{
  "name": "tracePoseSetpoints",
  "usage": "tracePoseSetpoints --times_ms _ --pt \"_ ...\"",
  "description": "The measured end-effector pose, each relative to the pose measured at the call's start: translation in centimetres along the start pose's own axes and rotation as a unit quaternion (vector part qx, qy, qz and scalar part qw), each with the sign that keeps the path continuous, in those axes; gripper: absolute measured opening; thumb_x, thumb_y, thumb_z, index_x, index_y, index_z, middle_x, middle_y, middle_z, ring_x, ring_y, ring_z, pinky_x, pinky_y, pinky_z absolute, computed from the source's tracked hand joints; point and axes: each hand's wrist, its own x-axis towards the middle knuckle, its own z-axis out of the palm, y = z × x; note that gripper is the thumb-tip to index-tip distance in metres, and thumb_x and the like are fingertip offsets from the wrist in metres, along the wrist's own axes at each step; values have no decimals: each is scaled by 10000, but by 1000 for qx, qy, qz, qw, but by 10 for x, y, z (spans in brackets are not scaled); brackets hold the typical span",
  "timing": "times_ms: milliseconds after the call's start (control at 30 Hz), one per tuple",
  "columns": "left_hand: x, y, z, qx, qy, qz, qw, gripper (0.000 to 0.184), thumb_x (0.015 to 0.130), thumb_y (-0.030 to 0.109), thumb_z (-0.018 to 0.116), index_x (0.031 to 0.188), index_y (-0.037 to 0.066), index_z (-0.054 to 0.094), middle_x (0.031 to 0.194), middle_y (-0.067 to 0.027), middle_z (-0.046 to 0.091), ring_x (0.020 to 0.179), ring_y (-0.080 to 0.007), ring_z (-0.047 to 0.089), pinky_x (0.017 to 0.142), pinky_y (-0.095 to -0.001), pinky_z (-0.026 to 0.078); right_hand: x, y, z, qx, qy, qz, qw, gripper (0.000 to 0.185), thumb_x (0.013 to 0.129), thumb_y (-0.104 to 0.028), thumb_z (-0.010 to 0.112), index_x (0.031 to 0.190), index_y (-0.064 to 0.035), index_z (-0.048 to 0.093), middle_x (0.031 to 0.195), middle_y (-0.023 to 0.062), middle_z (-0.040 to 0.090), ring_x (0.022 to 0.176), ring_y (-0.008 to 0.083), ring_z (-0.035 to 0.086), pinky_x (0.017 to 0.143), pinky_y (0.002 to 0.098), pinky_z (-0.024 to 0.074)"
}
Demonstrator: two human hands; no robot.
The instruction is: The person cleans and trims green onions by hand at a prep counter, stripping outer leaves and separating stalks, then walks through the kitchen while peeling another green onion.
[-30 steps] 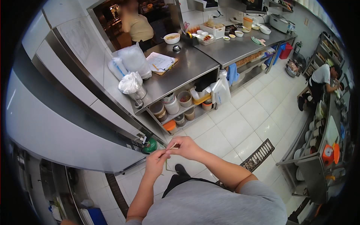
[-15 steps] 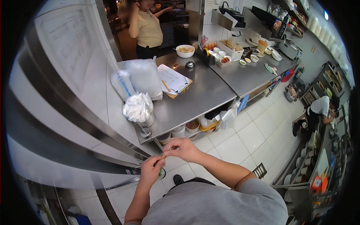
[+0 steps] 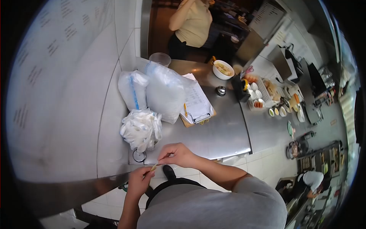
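My left hand [image 3: 140, 180] is closed in a pinch on a small, thin, yellowish strip [image 3: 154, 167], whose exact kind I cannot make out. The fingertips of my right hand [image 3: 178, 155] also pinch together at the strip's upper end. Both hands are in front of my body, just off the near edge of the steel counter [image 3: 213, 131]. Nearest to them on the counter is a bunch of white plastic bags [image 3: 142, 129], with a small round metal-rimmed object [image 3: 139, 155] below it.
Packs of clear bags [image 3: 166, 93] lie by the wall, beside a clipboard with papers [image 3: 198, 101] and a pencil. Farther back are a call bell [image 3: 220, 91], a bowl of soup [image 3: 223, 70] and a white basket [image 3: 267, 91]. One person [image 3: 192, 23] stands beyond the counter; another [image 3: 310, 181] bends at right.
My view has turned and come closer to the counter, so the bags and clipboard look larger. Both hands stay together at the strip, which shows more plainly now.
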Motion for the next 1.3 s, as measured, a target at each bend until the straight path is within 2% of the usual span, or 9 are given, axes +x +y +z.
tracePoseSetpoints --times_ms 67,267,367,567,767,867,1067,1167,1300 --pt "3 -3 4 -25 39 -29 999 143 798 75 632 926 13 653 763 -93 646 671 -148 610 621 -262 461 20 -9 -6 -85 -49 -61 993 66 780 -52 676 833 -30 644 782 31 601 727 103 576 645 244 459" --pt "5 -11 20 -65 136 -79 985 127 798 63 632 907 4 658 734 -90 644 652 -127 604 613 -244 453 51 0 -8 -136 -140 -82 977 103 772 -79 683 852 -31 639 756 50 587 707 135 578 648 244 458" --pt "3 -12 26 -81 150 -95 981 121 802 57 629 905 -2 654 717 -80 639 651 -114 593 608 -241 448 56 2 -8 -120 -141 -74 980 118 756 -76 683 847 -19 634 763 56 613 687 131 592 638 257 462" --pt "-3 -10 31 -162 177 -55 969 107 826 62 619 888 -23 638 703 -62 636 645 -93 569 608 -239 444 55 6 4 65 -175 45 981 139 776 -110 690 880 -25 650 810 31 612 749 82 565 702 235 456" --pt "-21 -1 16 -176 158 -20 971 102 826 48 616 886 -32 633 700 -64 640 649 -94 583 623 -232 461 38 -11 32 -66 -131 -79 986 94 771 -71 665 839 -13 636 765 41 623 708 98 590 655 232 451" --pt "-41 2 3 -181 147 -9 972 96 811 15 619 892 -33 638 705 -59 642 649 -92 589 625 -223 470 22 -23 50 -83 -106 -87 987 135 775 -131 686 862 -34 649 818 50 609 753 128 581 690 255 448" --pt "-100 8 -28 -175 136 7 975 82 807 -2 618 876 -41 641 715 -63 646 663 -97 600 626 -225 477 -7 -41 105 -6 -64 -106 992 115 767 -99 686 844 -22 650 812 51 622 759 129 584 691 258 450" --pt "-129 3 -40 -170 126 17 977 111 827 -22 574 925 -59 612 731 -82 638 660 -125 601 633 -242 480 -19 -44 134 -62 -53 -140 987 118 765 -98 694 839 -16 652 809 50 623 753 116 582 675 245 451" --pt "-157 5 -51 -178 132 49 974 114 845 5 565 933 -56 605 723 -88 634 650 -130 598 632 -242 478 -35 -47 172 -1 -50 -100 994 118 768 -102 699 827 -12 652 800 46 623 739 97 579 647 222 450"
